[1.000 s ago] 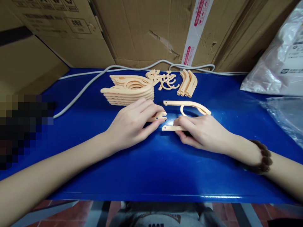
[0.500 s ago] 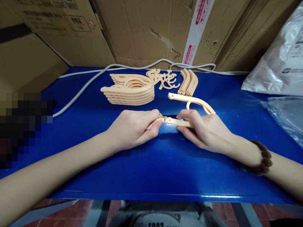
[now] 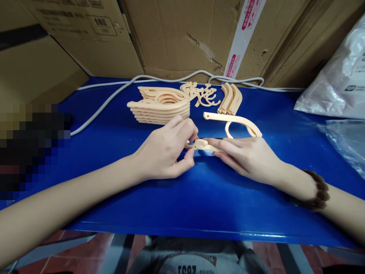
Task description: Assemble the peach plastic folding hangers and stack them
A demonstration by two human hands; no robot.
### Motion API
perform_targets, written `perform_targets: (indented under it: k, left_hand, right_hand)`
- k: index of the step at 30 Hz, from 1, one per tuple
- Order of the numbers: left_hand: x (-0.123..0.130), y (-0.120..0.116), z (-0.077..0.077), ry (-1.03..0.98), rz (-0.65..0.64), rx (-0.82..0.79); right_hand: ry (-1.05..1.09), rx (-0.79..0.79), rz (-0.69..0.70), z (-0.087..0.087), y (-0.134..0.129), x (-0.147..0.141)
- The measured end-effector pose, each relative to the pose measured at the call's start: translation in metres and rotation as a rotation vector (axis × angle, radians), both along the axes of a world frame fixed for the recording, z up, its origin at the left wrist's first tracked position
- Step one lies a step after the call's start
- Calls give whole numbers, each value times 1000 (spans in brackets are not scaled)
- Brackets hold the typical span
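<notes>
My right hand [image 3: 242, 154] pinches a beige plastic hanger arm [image 3: 213, 148] between thumb and fingers, low over the table. At its left end is a rounded joint piece [image 3: 200, 144], and a darker beige part shows beyond it, partly hidden. Around that end is my left hand [image 3: 168, 148], its thumb and index finger apart with a gap between them; the other fingertips are hidden. Just behind my right hand lies a curved hanger arm [image 3: 228, 117] with a hook [image 3: 227, 129] beside it.
A stack of beige folded hangers [image 3: 159, 112] stands at the back left. Beside it are loose hooks [image 3: 207, 95] and several curved arms [image 3: 230, 99]. A white cable [image 3: 105, 102] runs along the back, before cardboard boxes [image 3: 176, 38]. Plastic bags [image 3: 336, 83] rest at the right.
My left hand has loosened its pinch, its thumb and index finger spreading apart. The joint piece now shows clearly, and my right fingers have slid left along the hanger arm. The view has shifted slightly.
</notes>
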State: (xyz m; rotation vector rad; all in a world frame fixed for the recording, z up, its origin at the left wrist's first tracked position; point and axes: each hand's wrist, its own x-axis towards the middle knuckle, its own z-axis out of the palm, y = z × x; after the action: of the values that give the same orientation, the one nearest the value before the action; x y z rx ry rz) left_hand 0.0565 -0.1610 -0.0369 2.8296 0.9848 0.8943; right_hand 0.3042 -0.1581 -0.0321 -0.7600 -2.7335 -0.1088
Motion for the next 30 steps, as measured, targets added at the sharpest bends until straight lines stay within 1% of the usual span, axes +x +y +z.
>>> perform_targets:
  k: [5,8,15,21,25,30]
  left_hand:
    - [0,0,0,22,-10,32]
    - [0,0,0,18,-23,21]
    - [0,1,-2,49,-37,-11]
    - [0,3,-1,89,-70,-21]
    - [-1,1,0,97,-47,1]
    - [-5,-2,-1,80,25,-41]
  right_hand:
    - [7,42,-26,0,0,0]
    - [-4,58,-42,0,1,0]
    - [22,13,-49,-1,2,0]
    - [33,-36,-24,-2,2,0]
    - [26,-12,-41,-1,2,1]
    - [-13,16,-47,0,0,1]
